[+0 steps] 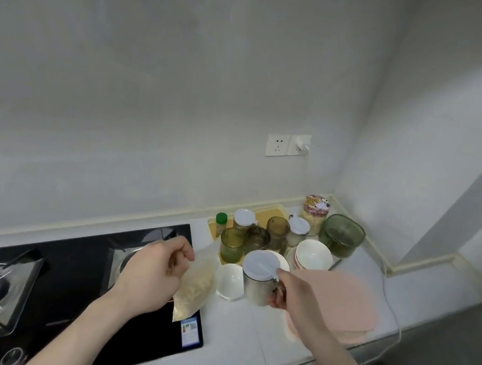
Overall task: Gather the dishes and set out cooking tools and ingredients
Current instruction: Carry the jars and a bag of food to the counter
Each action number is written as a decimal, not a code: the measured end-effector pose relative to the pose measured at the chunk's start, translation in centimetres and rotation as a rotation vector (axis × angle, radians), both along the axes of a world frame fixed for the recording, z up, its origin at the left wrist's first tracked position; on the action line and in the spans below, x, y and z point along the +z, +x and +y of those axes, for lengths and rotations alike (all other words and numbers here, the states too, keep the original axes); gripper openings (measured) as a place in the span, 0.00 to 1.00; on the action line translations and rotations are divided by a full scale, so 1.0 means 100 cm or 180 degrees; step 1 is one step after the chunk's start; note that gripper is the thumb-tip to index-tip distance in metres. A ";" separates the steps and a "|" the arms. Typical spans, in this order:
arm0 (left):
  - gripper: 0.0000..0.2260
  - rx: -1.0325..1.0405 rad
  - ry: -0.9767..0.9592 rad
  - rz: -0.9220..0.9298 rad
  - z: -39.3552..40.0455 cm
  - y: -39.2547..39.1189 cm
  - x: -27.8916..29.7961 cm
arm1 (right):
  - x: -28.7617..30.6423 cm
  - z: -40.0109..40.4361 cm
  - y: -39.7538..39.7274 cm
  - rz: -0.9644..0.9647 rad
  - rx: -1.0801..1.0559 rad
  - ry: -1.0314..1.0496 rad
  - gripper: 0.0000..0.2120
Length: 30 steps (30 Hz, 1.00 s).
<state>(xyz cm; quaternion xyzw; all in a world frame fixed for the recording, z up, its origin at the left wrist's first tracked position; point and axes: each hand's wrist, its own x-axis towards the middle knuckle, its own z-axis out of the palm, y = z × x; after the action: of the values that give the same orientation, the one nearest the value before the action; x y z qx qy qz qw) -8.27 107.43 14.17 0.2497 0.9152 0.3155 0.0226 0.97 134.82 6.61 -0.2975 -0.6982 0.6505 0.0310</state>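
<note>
My left hand (154, 272) pinches the top of a clear plastic bag (193, 289) of pale shredded food, held above the right edge of the black gas stove (68, 276). My right hand (287, 289) grips the handle of a glass jar with a white lid (258, 273), lifted just over the white counter (244, 336). A small white cup (231, 279) stands between the bag and the jar. Behind the jar sit stacked white bowls (313, 254).
A yellow tray (269, 216) at the back holds green glasses (231, 244), lidded jars (244, 218) and a green-capped spice bottle (221, 225). A green glass lidded bowl (341, 235) and a cereal jar (315, 213) fill the corner. A pink cloth (340, 302) lies at right.
</note>
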 end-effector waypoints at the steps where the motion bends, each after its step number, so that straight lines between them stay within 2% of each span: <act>1: 0.11 0.0003 0.0007 -0.0002 0.004 -0.002 0.001 | -0.001 0.005 -0.004 -0.0047 0.0022 0.0121 0.21; 7: 0.09 -0.0179 -0.0283 0.0074 0.023 -0.023 0.016 | -0.007 0.027 -0.023 0.0009 -0.0426 0.0300 0.19; 14: 0.09 -0.0136 -0.0284 0.0164 0.033 -0.044 0.030 | -0.003 0.065 -0.066 -0.0075 -0.0651 0.0244 0.21; 17: 0.09 -0.0035 -0.0224 0.0220 0.040 -0.048 0.034 | -0.004 0.082 -0.093 -0.0195 -0.0534 0.0214 0.21; 21: 0.08 0.0129 -0.0165 0.0270 0.055 -0.058 0.041 | 0.001 0.103 -0.129 -0.0030 -0.0423 0.0071 0.15; 26: 0.08 0.0347 -0.0195 0.0405 0.074 -0.065 0.043 | 0.011 0.130 -0.173 -0.0136 -0.0200 0.0257 0.21; 30: 0.08 0.0541 -0.0126 0.0425 0.081 -0.064 0.039 | 0.018 0.151 -0.206 -0.0280 -0.0159 0.0430 0.21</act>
<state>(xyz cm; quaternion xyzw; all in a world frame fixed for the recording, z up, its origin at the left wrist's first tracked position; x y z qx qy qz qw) -14.68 115.56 18.03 0.1913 0.9386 0.2808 -0.0603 -19.62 149.94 8.41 -0.3403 -0.7336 0.5871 0.0364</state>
